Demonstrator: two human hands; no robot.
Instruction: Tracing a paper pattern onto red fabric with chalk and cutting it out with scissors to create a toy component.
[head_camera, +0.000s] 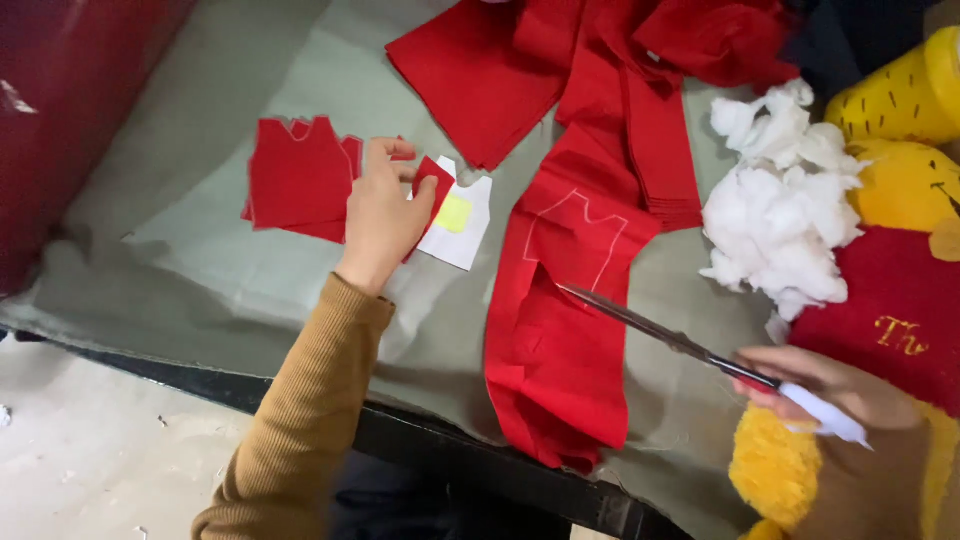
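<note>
The left hand (383, 218) rested on a stack of cut red fabric pieces (298, 180), its grip pinched together on the stack's right edge. The stack lay on the grey cloth-covered table (200, 250), just beside a white paper pattern (462, 220) that bore a yellow square. The pattern partly lay under the fingers.

The right hand (830, 390) was at the lower right, its grip clamped on the handles of a pair of scissors (660, 335). The blades were together and pointed up-left, with the tip touching a long red fabric strip (560, 340). The strip carried a white chalk outline of a vest shape near its upper end, and its lower end hung over the table edge.

More red fabric (560, 60) lay piled at the top. A heap of white stuffing (785, 200) sat to the right of the strip, touching a yellow plush toy (905, 185) with a red shirt.
</note>
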